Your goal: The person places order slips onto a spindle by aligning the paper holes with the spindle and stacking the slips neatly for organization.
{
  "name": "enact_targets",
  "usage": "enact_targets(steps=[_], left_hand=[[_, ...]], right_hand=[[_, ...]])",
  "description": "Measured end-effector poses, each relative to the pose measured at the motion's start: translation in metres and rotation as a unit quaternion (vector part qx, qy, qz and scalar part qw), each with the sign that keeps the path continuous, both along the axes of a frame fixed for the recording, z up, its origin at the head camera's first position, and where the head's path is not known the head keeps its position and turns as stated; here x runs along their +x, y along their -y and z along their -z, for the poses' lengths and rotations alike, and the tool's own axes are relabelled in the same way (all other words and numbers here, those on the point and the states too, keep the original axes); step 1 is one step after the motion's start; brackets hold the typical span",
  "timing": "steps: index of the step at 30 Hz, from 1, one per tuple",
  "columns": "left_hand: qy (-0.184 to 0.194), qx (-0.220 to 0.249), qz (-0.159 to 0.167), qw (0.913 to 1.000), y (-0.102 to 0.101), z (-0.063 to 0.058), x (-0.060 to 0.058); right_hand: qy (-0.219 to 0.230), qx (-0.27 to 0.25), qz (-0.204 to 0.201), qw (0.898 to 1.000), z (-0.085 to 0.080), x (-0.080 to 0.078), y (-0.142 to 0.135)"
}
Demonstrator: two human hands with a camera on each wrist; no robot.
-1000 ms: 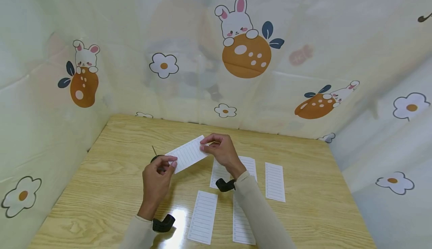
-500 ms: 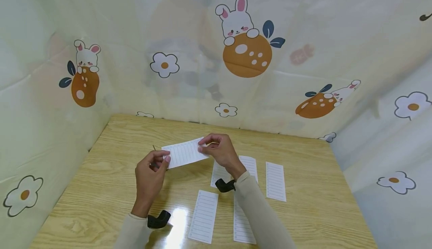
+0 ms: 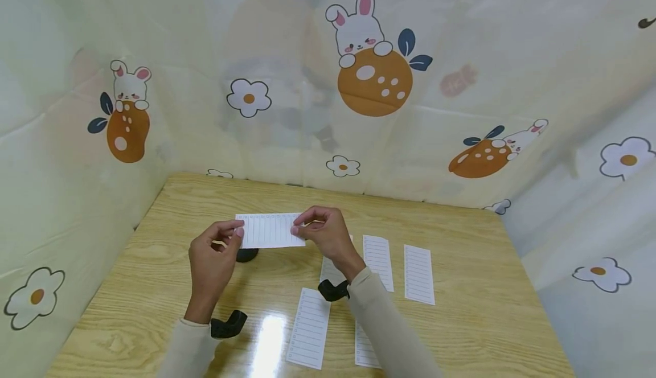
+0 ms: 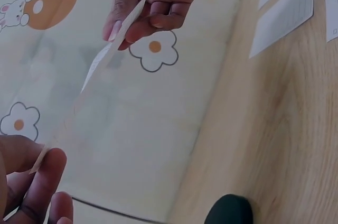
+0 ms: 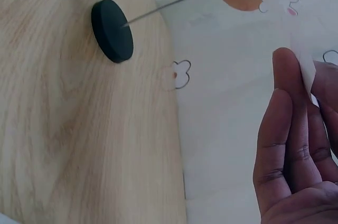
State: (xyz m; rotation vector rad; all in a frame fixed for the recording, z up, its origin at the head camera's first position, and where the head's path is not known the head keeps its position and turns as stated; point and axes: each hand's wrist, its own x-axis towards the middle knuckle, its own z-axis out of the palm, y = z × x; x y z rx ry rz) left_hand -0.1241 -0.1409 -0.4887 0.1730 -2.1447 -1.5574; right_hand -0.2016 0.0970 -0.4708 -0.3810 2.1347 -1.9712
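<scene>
A lined white paper slip (image 3: 269, 231) is held up sideways above the table, almost level across the head view. My left hand (image 3: 212, 255) pinches its left end between thumb and fingers. The other end is pinched by my right hand (image 3: 330, 238). Just below the slip, a round black base (image 3: 247, 255) stands on the table, partly covered by the paper. In the right wrist view this is a bill spike (image 5: 112, 31), its thin metal rod (image 5: 174, 5) rising from the base. Edge-on in the left wrist view, the slip (image 4: 105, 57) looks slightly bent.
Several more lined slips lie on the wooden table (image 3: 476, 309), including one at front centre (image 3: 308, 329), one behind my right wrist (image 3: 378, 263) and one farther right (image 3: 419, 274). My right forearm covers part of another slip (image 3: 366, 349). A patterned curtain (image 3: 287, 139) surrounds the table.
The slip has turned from a slant to nearly level and shifted left. My left hand has moved left and up; the right has moved slightly left. The black base now shows below the paper.
</scene>
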Motion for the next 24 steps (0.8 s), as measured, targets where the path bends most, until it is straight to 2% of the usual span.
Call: enact_targets(steps=[5,12,24], left_hand=[[-0.005,-0.005,-0.001,1.0,0.006,-0.004,-0.003],[-0.002,-0.017,-0.022,0.9996,0.014,-0.007,-0.008],[0.002,-0.033,-0.043,0.9985,0.025,-0.009,-0.019]], right_hand=[[0.001,-0.011,0.006,1.0,0.002,0.005,0.006],[0.006,-0.022,0.015,1.0,0.007,0.012,0.016],[0.02,-0.034,0.037,0.999,0.01,0.014,0.032]])
